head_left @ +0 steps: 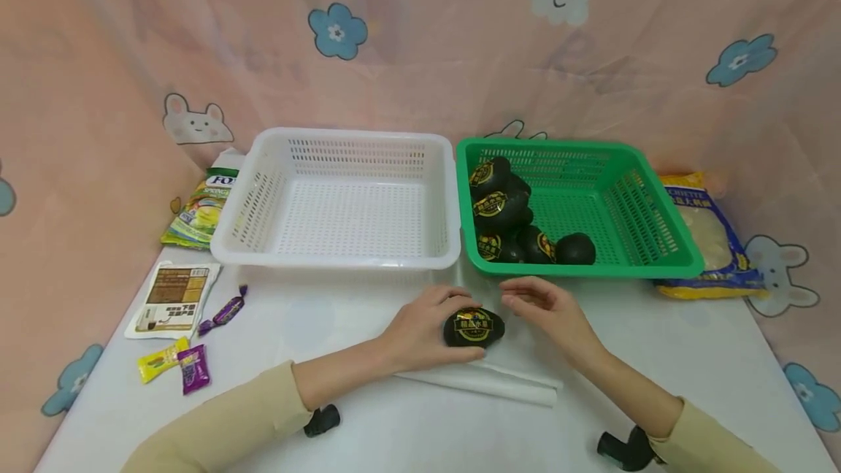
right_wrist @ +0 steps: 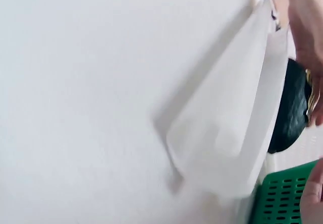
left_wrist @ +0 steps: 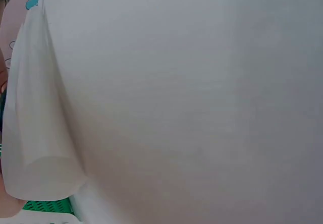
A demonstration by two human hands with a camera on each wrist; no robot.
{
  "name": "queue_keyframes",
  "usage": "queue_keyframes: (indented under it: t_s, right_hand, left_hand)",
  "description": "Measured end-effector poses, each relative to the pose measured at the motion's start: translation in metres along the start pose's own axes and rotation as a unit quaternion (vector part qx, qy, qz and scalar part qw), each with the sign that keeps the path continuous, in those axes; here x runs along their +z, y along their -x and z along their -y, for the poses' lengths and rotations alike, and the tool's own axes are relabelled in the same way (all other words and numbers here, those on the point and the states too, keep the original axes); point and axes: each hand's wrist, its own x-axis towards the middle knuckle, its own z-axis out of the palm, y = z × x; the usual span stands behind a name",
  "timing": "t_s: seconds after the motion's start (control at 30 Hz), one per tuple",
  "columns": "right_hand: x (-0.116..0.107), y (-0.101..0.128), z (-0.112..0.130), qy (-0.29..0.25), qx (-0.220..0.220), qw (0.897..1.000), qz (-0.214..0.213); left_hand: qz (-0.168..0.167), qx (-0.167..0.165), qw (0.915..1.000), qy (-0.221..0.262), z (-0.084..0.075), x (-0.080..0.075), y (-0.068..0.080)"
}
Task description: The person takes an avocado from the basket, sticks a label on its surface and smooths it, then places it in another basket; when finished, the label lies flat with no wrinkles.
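Observation:
A black oval packet [head_left: 474, 327] with a gold label lies on the white table in front of the two baskets. My left hand [head_left: 420, 327] curls round its left side and grips it. Just right of it my right hand [head_left: 545, 309] hovers with relaxed fingers and holds nothing. The right wrist view shows the same black packet [right_wrist: 292, 108] beside a folded white sheet [right_wrist: 237, 133]. In the green basket [head_left: 591, 268] lie several more black packets [head_left: 502, 206], piled at its left side. The white basket [head_left: 342, 261] to the left has nothing in it.
The folded white sheet [head_left: 486, 382] lies under my wrists. Wrapped sweets [head_left: 190, 367] and a flat sachet [head_left: 172, 299] lie at the left. A green snack bag [head_left: 197, 210] sits behind the white basket, and a yellow-blue bag [head_left: 709, 239] sits right of the green one. Pink curtain encloses the table.

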Motion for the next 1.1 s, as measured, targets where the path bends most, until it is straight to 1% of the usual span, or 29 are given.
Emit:
queue_keyframes:
  t_s: [0.03, 0.07, 0.1, 0.13, 0.23, 0.27, 0.33, 0.4, 0.43, 0.53, 0.57, 0.63, 0.67, 0.73, 0.8, 0.87, 0.97, 1.03, 1.1]
  right_hand:
    - [-0.003, 0.001, 0.001, -0.050, 0.040, 0.998, -0.015]
    - [-0.005, 0.001, 0.001, -0.105, 0.072, 0.991, -0.029]
    - [-0.007, 0.001, 0.002, -0.155, 0.096, 0.982, -0.044]
    - [-0.009, 0.001, 0.002, -0.197, 0.110, 0.973, -0.057]
    - [-0.014, -0.001, 0.002, -0.298, 0.126, 0.942, -0.091]
    - [-0.015, -0.002, 0.002, -0.319, 0.124, 0.935, -0.097]
    - [-0.016, -0.004, 0.001, -0.336, 0.120, 0.928, -0.104]
    - [-0.016, -0.005, -0.001, -0.339, 0.121, 0.927, -0.107]
    - [-0.016, -0.006, -0.002, -0.334, 0.125, 0.928, -0.109]
    - [-0.015, -0.008, -0.003, -0.321, 0.137, 0.929, -0.124]
    - [-0.014, -0.009, -0.003, -0.318, 0.140, 0.929, -0.125]
    - [-0.013, -0.011, -0.004, -0.315, 0.144, 0.930, -0.125]
    - [-0.013, -0.012, -0.004, -0.318, 0.143, 0.929, -0.122]
    - [-0.013, -0.014, -0.004, -0.318, 0.142, 0.931, -0.113]
    - [-0.012, -0.016, -0.003, -0.315, 0.143, 0.932, -0.108]
    - [-0.011, -0.016, -0.003, -0.311, 0.147, 0.933, -0.108]
    - [-0.010, -0.016, -0.003, -0.302, 0.155, 0.934, -0.111]
    - [-0.009, -0.015, -0.004, -0.297, 0.159, 0.935, -0.112]
    - [-0.009, -0.014, -0.005, -0.291, 0.161, 0.936, -0.112]
  left_hand:
    - [0.013, 0.002, 0.9999, -0.009, -0.001, 0.000, -0.002]
    - [0.028, 0.002, 0.9995, -0.016, -0.001, -0.001, -0.004]
    - [0.042, 0.003, 0.9988, -0.025, -0.001, -0.002, -0.006]
    - [0.056, 0.006, 0.9980, -0.029, -0.001, -0.003, -0.008]
    - [0.092, 0.026, 0.9949, -0.031, -0.001, -0.007, -0.016]
    - [0.101, 0.037, 0.9938, -0.028, -0.002, -0.010, -0.020]
    - [0.121, 0.065, 0.9905, -0.010, -0.007, -0.017, -0.029]
    - [0.139, 0.091, 0.9858, 0.021, -0.015, -0.027, -0.042]
    - [0.144, 0.098, 0.9841, 0.037, -0.021, -0.033, -0.049]
    - [0.148, 0.096, 0.9797, 0.094, -0.037, -0.053, -0.076]
    - [0.143, 0.097, 0.9798, 0.101, -0.041, -0.059, -0.087]
    - [0.129, 0.092, 0.9829, 0.094, -0.046, -0.069, -0.108]
    - [0.122, 0.089, 0.9851, 0.082, -0.047, -0.073, -0.120]
    - [0.108, 0.078, 0.9905, 0.036, -0.045, -0.074, -0.140]
    - [0.098, 0.058, 0.9933, -0.017, -0.040, -0.070, -0.158]
    - [0.101, 0.036, 0.9924, -0.060, -0.033, -0.059, -0.170]
    - [0.120, 0.017, 0.9870, -0.106, -0.025, -0.043, -0.180]
    - [0.133, 0.015, 0.9815, -0.137, -0.023, -0.034, -0.181]
    - [0.137, 0.020, 0.9763, -0.167, -0.025, -0.032, -0.178]
